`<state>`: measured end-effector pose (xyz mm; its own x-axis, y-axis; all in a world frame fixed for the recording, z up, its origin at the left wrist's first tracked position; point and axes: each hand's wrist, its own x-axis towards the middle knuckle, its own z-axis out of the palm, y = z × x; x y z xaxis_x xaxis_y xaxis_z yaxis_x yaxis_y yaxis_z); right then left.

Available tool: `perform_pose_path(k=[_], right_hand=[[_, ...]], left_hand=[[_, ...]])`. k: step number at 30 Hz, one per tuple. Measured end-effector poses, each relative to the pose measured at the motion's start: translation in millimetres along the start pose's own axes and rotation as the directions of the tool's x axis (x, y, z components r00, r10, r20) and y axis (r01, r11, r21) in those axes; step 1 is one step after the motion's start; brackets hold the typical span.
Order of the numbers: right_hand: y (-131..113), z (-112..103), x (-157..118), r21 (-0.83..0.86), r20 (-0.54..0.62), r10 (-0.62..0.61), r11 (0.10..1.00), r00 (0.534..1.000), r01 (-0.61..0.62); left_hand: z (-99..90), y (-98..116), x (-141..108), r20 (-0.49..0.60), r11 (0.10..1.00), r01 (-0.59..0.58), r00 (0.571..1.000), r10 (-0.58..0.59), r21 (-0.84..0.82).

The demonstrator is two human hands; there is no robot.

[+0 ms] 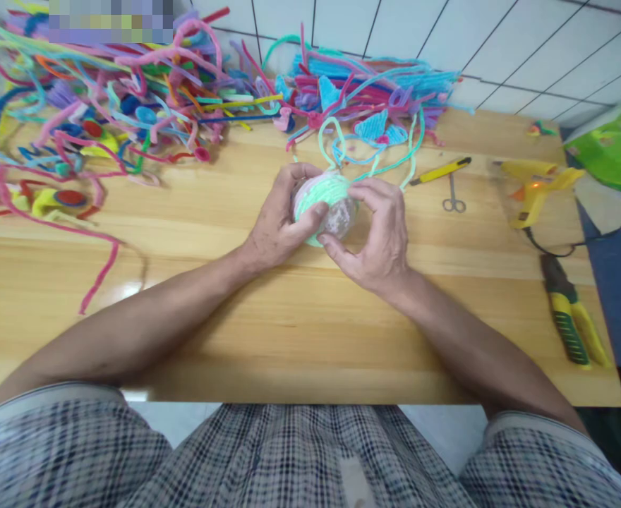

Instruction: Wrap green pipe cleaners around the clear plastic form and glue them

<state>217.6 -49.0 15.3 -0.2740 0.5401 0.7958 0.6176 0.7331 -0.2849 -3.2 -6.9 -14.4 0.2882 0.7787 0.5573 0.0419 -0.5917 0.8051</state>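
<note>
Mint-green strands (315,189) partly wrap the ball (336,204) I see from afar over the desk (300,331), my left grip (284,220) clasping one side, thumb across its front, and my right grip (383,236) pinching the other (a yellow cutter (442,171) and scissors (453,200) lie to the right).

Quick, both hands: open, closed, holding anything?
Left hand: closed around the mint-green wrapped ball, holding it.
Right hand: half-curled at the ball's right side; whether it grips cannot be told.
</note>
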Motion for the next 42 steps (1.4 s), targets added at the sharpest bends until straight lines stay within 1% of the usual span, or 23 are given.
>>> perform_pose_path(k=[3, 5, 9, 12, 15, 21, 26, 29, 32, 37, 42], right_hand=[[0.3, -4.0, -2.7, 0.004, 0.076, 0.036, 0.999, 0.997, -0.036], [1.3, -5.7, -3.6, 0.019, 0.103, 0.036, 0.999, 0.994, -0.038], [2.4, -6.8, -3.3, 0.012, 0.122, 0.019, 1.0, 0.992, -0.021], [1.4, -6.7, -2.5, 0.007, 0.114, 0.018, 1.0, 0.993, -0.018], [-0.1, -6.7, -1.8, -0.009, 0.106, 0.011, 1.0, 0.994, -0.01], [0.1, -6.9, -2.2, -0.015, 0.148, 0.061, 0.998, 0.987, -0.059], [-1.9, -7.0, -1.1, -0.04, 0.149, 0.065, 0.997, 0.987, -0.059], [-4.3, -7.1, 0.7, -0.06, 0.125, 0.044, 0.998, 0.991, -0.036], [-4.5, -6.9, 1.0, -0.065, 0.101, 0.025, 0.998, 0.995, -0.018], [-1.7, -4.8, -0.5, -0.033, 0.137, 0.069, 0.997, 0.988, -0.065], [-3.6, -4.2, 1.1, -0.076, 0.059, 0.013, 0.997, 0.998, -0.008]], left_hand=[[0.2, 1.0, 0.0, -0.003, 1.0, 0.003, 1.0, -0.003, 0.005], [0.1, 2.3, -0.1, 0.0, 1.0, 0.009, 1.0, -0.009, 0.003], [-1.7, 5.3, -0.3, 0.025, 1.0, 0.017, 1.0, -0.017, -0.017], [-3.3, 5.7, -0.3, 0.043, 1.0, 0.008, 0.999, -0.007, -0.022], [-3.5, 3.6, -0.1, 0.037, 1.0, -0.01, 0.999, 0.01, -0.004], [-1.9, 0.7, -0.2, 0.021, 0.998, -0.026, 0.999, 0.025, 0.055], [-4.3, 4.1, 0.2, 0.046, 1.0, 0.004, 0.999, -0.005, 0.018], [-6.0, 4.9, 1.3, 0.067, 1.0, -0.013, 0.998, 0.013, -0.003], [-6.2, 4.5, 2.4, 0.066, 1.0, -0.025, 0.998, 0.024, 0.015], [-3.9, 3.4, 1.5, 0.054, 1.0, -0.011, 0.999, 0.01, 0.015], [-2.2, 0.8, -0.8, 0.051, 1.0, 0.001, 0.999, -0.001, -0.002]])
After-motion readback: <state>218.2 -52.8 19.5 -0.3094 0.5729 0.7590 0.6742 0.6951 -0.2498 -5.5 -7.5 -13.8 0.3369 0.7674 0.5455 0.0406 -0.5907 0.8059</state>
